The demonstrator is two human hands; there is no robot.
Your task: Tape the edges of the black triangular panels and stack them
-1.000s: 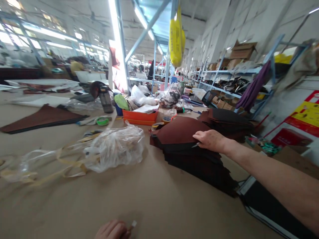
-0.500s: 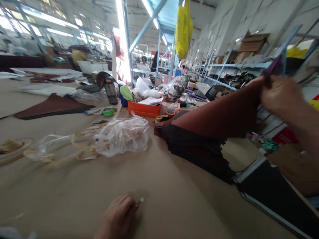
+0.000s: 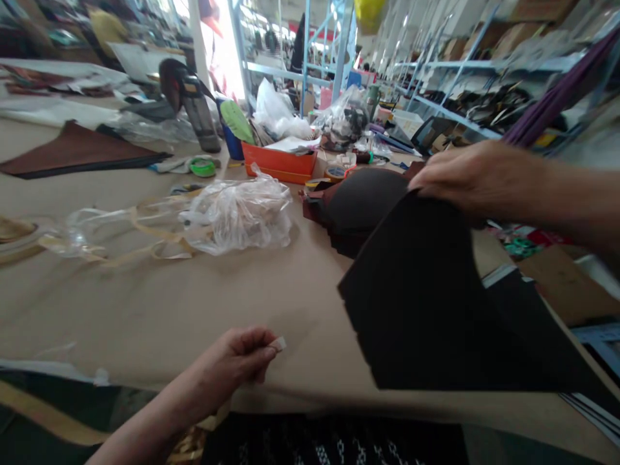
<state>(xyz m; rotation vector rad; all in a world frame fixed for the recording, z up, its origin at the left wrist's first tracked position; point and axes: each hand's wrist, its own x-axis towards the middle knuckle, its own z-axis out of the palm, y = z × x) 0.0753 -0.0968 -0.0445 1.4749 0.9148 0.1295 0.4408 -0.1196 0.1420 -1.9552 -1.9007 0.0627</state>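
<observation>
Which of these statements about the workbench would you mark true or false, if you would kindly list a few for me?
1. The right hand holds up a dark sheet. True.
2. The left hand pinches a small white scrap. True.
3. The crumpled clear plastic bag lies inside the orange crate. False: it lies on the tan table covering, in front of the crate.
4. The two hands touch each other. False: they are apart, the right hand up at the sheet and the left hand low over the table covering.
</observation>
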